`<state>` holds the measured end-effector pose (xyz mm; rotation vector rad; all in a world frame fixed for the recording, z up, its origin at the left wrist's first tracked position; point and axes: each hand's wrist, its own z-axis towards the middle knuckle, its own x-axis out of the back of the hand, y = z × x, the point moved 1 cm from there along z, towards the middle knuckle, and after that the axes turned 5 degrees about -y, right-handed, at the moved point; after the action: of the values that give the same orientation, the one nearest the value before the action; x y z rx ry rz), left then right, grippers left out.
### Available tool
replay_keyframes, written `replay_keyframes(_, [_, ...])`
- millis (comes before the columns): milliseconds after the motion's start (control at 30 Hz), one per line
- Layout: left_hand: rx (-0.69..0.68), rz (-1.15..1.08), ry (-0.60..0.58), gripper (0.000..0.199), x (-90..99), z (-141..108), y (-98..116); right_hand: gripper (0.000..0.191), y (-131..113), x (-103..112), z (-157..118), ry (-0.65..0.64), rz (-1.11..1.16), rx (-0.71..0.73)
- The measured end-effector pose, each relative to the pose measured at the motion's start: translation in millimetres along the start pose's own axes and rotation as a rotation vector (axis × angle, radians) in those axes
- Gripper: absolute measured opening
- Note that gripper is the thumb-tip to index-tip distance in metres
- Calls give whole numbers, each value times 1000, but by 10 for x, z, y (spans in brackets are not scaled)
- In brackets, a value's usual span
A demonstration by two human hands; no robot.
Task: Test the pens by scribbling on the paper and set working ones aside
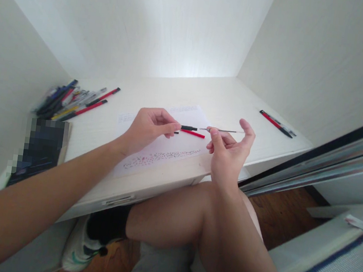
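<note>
- Black pen part (pixel 189 128): clamped by the left hand's (pixel 156 126) fingers, pointed toward three o'clock.
- Refill (pixel 228 131): pinched by the right hand's (pixel 228 146) thumb and finger, tip toward nine o'clock.
- Red tube (pixel 195 134): noted just below, over written paper (pixel 163 151).
- Desk (pixel 220 92): pen pile (pixel 69 102) found at ten o'clock, more pens (pixel 276 122) at two.
</note>
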<state>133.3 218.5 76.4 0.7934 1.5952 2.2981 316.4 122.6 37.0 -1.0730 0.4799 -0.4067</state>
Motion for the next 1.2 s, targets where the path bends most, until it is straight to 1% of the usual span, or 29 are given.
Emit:
replay_keyframes(133, [2, -35, 0, 18, 8, 11, -22, 72, 3, -6, -14, -37, -13, -5])
replay_keyframes(367, [16, -18, -3, 18, -4, -2, -20, 70, 2, -17, -17, -27, -9, -4])
replay_keyframes(567, [24, 3, 1, 18, -4, -2, -1, 70, 17, -11, -15, -49, -24, 0])
replay_keyframes(833, [10, 24, -16, 18, -5, -7, -2, 72, -17, -33, -22, -16, 0, -34])
replay_keyframes(1000, [24, 62, 7, 18, -1, -11, 11, 72, 3, -26, -19, -13, -13, -12])
replay_keyframes(1200, [6, 39, -1, 19, -1, -8, -3, 70, 24, -11, -13, -44, -28, 7])
